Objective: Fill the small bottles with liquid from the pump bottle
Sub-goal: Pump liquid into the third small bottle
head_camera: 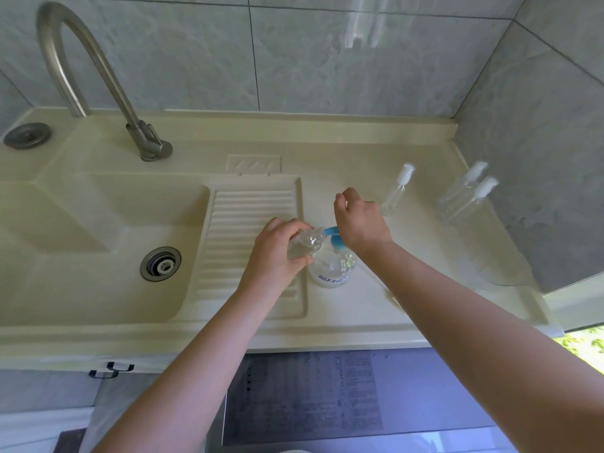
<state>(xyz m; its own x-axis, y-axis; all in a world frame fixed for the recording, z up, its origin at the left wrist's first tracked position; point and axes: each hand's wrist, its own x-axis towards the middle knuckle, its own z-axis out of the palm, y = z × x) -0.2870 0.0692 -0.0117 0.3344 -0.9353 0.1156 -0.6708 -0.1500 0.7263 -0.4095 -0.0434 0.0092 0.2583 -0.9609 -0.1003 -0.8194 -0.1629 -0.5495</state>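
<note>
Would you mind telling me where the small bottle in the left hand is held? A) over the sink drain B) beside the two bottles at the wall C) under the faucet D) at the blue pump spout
D: the left hand tilts the small bottle so its mouth meets the blue spout of the pump bottle, while the right hand is on the pump.

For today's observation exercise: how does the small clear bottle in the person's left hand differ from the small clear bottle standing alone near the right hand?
The small clear bottle in the left hand is tilted, its mouth at the blue pump spout; the lone standing clear bottle is upright and untouched. The held bottle has no cap; the standing one carries a white top. Both are small, transparent plastic.
</note>
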